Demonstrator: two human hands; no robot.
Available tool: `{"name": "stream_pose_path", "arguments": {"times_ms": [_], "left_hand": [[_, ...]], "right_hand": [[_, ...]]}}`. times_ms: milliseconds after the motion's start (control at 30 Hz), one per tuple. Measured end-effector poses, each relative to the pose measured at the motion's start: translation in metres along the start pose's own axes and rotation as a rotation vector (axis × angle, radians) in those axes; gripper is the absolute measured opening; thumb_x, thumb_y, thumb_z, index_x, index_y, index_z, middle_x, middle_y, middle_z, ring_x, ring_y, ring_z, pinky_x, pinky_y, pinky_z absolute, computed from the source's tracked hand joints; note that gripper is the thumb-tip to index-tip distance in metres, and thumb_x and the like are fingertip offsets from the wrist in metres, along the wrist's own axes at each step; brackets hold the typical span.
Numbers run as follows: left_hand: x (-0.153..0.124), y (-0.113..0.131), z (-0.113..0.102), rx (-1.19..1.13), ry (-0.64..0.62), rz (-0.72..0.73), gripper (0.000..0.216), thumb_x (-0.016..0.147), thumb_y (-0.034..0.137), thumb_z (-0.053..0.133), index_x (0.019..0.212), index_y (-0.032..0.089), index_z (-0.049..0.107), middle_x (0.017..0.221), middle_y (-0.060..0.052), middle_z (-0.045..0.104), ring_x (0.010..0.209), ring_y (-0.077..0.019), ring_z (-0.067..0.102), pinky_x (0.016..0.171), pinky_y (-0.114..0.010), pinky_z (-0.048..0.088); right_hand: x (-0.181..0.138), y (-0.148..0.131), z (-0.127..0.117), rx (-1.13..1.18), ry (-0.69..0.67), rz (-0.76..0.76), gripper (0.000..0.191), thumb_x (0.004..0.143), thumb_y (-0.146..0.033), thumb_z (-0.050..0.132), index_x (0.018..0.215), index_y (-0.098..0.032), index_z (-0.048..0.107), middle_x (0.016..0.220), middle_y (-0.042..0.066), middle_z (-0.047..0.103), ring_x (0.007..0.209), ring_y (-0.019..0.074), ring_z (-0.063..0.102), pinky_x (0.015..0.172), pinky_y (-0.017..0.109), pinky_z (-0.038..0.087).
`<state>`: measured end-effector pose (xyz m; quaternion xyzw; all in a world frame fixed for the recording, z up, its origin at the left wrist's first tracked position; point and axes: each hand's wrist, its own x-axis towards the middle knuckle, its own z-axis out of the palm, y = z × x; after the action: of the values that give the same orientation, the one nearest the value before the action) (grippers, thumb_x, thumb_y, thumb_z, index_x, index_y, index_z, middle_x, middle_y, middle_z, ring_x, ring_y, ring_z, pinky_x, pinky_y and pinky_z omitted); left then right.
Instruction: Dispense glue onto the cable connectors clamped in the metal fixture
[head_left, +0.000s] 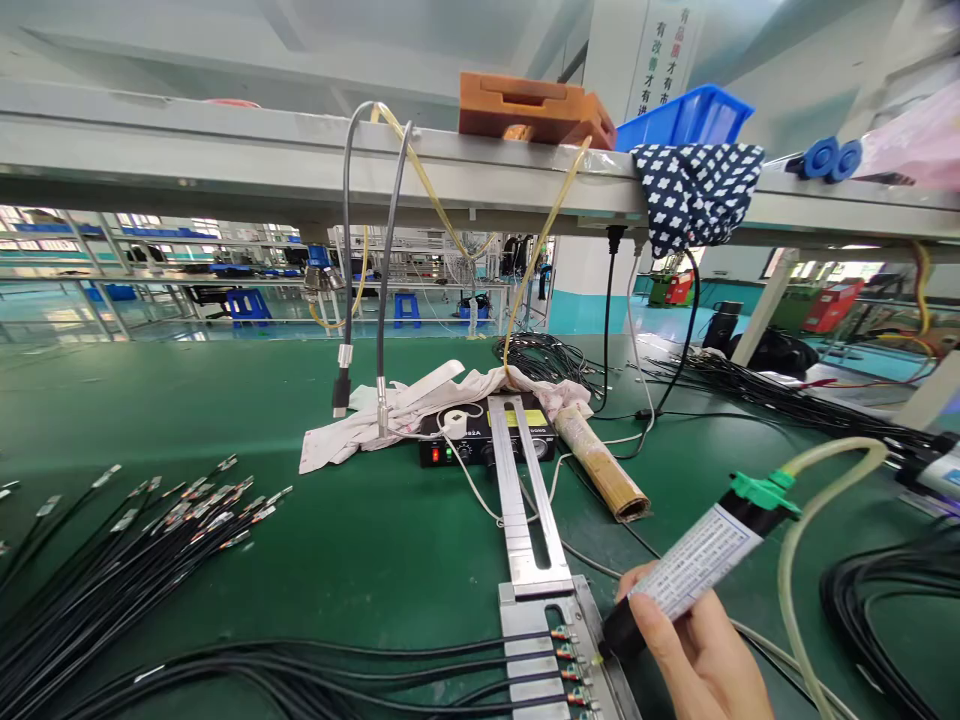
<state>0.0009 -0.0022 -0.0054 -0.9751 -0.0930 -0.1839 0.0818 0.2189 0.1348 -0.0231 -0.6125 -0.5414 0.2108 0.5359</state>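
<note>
right hand [701,655] grip closed on labelled cylindrical dispenser syringe [694,565] | tip at cable connectors [574,670] | slotted metal jig [529,500]

The right hand [701,655] grips a glue syringe [694,565] with a matt black plastic barrel, a white printed paper label and a green plastic cap, from which a soft, translucent tube [795,540] leaves. The near fixture [536,640] and its slotted rail [521,490] are brushed bare metal. The bench mat [375,560] is smooth matt green. The cables [112,570] at left have black rubbery jackets and shiny metal tips. The far rag [390,415] is crumpled whitish cloth.
</note>
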Motion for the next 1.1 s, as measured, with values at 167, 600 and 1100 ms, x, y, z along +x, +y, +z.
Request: {"name": "stream_pose_path", "arguments": {"times_ms": [167, 600, 1100], "left_hand": [[-0.0006, 0.0029, 0.0029, 0.007, 0.004, -0.022, 0.033, 0.090, 0.048, 0.055, 0.109, 0.022, 0.063, 0.120, -0.008, 0.062, 0.109, -0.0231, 0.059, 0.096, -0.046, 0.046], [0.0004, 0.0022, 0.0008, 0.014, -0.002, -0.024, 0.033, 0.091, 0.048, 0.054, 0.109, 0.022, 0.062, 0.121, -0.008, 0.061, 0.108, -0.0226, 0.058, 0.095, -0.045, 0.047], [0.0012, -0.0020, -0.0038, 0.043, -0.025, 0.005, 0.032, 0.089, 0.052, 0.055, 0.109, 0.028, 0.063, 0.125, -0.007, 0.061, 0.113, -0.0239, 0.055, 0.098, -0.048, 0.044]], "right_hand": [[0.0027, 0.0101, 0.0087, 0.008, -0.043, 0.012, 0.042, 0.090, -0.060, 0.049, 0.098, -0.020, 0.060, 0.088, 0.008, 0.069, 0.081, 0.0255, 0.064, 0.072, 0.031, 0.051], [0.0027, 0.0076, 0.0092, -0.042, -0.110, 0.002, 0.043, 0.092, -0.060, 0.045, 0.099, -0.020, 0.058, 0.094, 0.008, 0.069, 0.088, 0.0244, 0.063, 0.072, 0.028, 0.049], [0.0007, 0.0036, 0.0065, -0.052, -0.130, 0.014, 0.043, 0.091, -0.061, 0.044, 0.096, -0.020, 0.056, 0.088, 0.006, 0.067, 0.082, 0.0227, 0.061, 0.072, 0.027, 0.048]]}}
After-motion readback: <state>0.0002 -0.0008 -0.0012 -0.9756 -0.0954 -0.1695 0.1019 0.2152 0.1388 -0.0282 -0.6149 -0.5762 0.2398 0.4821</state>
